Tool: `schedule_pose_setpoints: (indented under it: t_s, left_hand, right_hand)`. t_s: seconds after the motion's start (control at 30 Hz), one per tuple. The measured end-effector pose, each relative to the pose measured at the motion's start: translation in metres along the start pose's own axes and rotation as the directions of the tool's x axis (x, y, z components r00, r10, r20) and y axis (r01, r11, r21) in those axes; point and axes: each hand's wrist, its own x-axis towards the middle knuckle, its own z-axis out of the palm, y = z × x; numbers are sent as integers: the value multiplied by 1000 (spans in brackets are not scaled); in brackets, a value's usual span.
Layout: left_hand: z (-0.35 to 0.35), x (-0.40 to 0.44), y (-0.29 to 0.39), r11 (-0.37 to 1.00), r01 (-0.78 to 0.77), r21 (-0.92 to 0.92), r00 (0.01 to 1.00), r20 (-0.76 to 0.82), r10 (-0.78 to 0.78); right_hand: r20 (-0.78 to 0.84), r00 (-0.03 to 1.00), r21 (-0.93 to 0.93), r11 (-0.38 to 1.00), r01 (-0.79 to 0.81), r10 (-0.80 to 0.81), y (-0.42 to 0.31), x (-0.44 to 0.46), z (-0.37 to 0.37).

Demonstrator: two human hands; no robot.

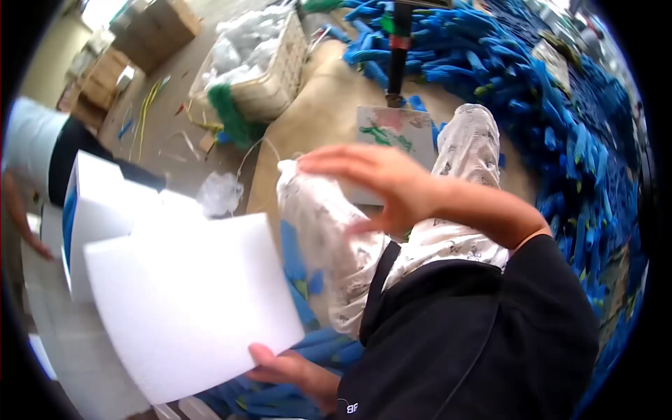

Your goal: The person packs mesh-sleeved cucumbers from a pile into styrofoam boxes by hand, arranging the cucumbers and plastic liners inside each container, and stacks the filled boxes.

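Observation:
My left hand (290, 369) grips the lower right corner of a broad white sheet (189, 308), thumb on top; overexposure hides its surface detail. The sheet tilts out over the left side and overlaps a white box-like object (96, 192) with blue showing at its edge. My right hand (392, 182) is raised over my lap, slightly blurred, fingers stretched and thumb apart, holding nothing. Below it are my patterned pale trousers (465, 140). Beyond my knees a flat plate (395, 129) with green and reddish marks sits at the foot of a dark post (398, 59).
Blue ribbed fabric pieces (560, 140) with green tips pile up along the right and top. A pale basket (280, 80) holds white bundles, with green netting at its corner. Another person (42, 150) stands at left. Cardboard boxes (150, 31) are stacked behind; yellow straps (147, 115) lie on the floor.

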Motion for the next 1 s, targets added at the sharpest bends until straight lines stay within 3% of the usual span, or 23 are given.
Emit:
schedule_pose_setpoints:
  t_s: [0.03,0.07,0.1,0.17,0.2,0.23,0.27,0.3,0.37,0.43,0.47,0.5,0.57,0.6,0.67,0.73,0.77,0.8,0.83,0.87,0.9,0.97,1.0]
  left_hand:
    - [25,4,-6,975,-90,202,965,259,35]
    - [54,0,19,984,179,22,922,345,-176]
    - [87,4,21,961,194,195,797,541,-270]
    - [163,-8,2,948,-299,113,483,874,49]
    - [194,-30,-7,820,-553,-150,369,838,402]
    - [223,-56,-1,930,-321,-181,323,902,287]
    - [240,-86,15,999,-51,14,143,990,-7]
    - [256,-111,-10,998,-35,45,17,999,-44]
    - [270,-146,-43,962,-253,-104,-303,953,23]
    - [288,-138,-74,899,-240,-366,-750,658,68]
    - [312,-119,-66,854,-268,-446,-924,371,-95]
    - [332,-99,-71,786,-272,-555,-942,320,-100]
    - [365,-37,-78,847,-437,-301,-757,633,-165]
    - [381,-5,-110,878,-419,-232,-498,867,-8]
    - [429,71,-190,751,-660,-20,18,999,42]
    - [477,163,-283,621,-774,124,275,949,152]
    - [496,206,-320,558,-799,223,343,932,119]
    - [514,240,-354,522,-751,403,456,889,-30]
    - [534,263,-379,494,-696,520,527,838,-140]
    - [550,276,-403,464,-739,489,510,856,-90]
    - [566,281,-415,446,-750,488,490,863,-121]
    - [581,295,-454,399,-847,351,333,936,-115]
    - [580,304,-480,405,-839,364,340,931,-132]
  right_hand:
    - [-24,1000,113,994,-6,9,-18,-6,-1]
    - [27,999,151,987,-50,47,-11,-9,-3]
    - [-42,998,91,995,-50,54,-36,-5,-4]
    - [-255,912,-69,935,-349,321,-39,-20,-15]
    - [-370,830,-85,874,-478,418,-27,-35,-24]
    - [-417,745,-37,809,-587,521,-10,-59,-34]
    - [-456,642,24,729,-684,616,6,-84,-44]
    - [-486,528,93,642,-761,697,23,-109,-54]
    - [-475,263,83,340,-937,840,68,-147,-56]
    - [-471,178,-39,181,-983,864,134,-210,-37]
    - [-452,102,-114,55,-992,886,146,-222,-35]
    - [-443,24,-191,-68,-979,896,163,-232,-34]
    - [-446,-20,-126,-84,-988,895,186,-275,-28]
    - [-399,-31,-59,-59,-997,916,192,-295,-28]
    - [-318,-112,108,-81,-991,942,195,-292,-35]
    - [-268,-213,210,-158,-965,940,192,-281,-43]
    - [-259,-238,221,-183,-958,936,195,-281,-37]
    - [-276,-246,219,-188,-957,929,197,-289,-29]
    - [-298,-253,216,-193,-957,921,201,-296,-23]
    - [-320,-294,175,-248,-953,901,203,-297,-20]
    - [-343,-332,131,-306,-943,879,203,-297,-19]
    - [-347,-367,102,-354,-930,863,204,-296,-20]
    - [-364,-395,93,-390,-916,843,205,-297,-20]
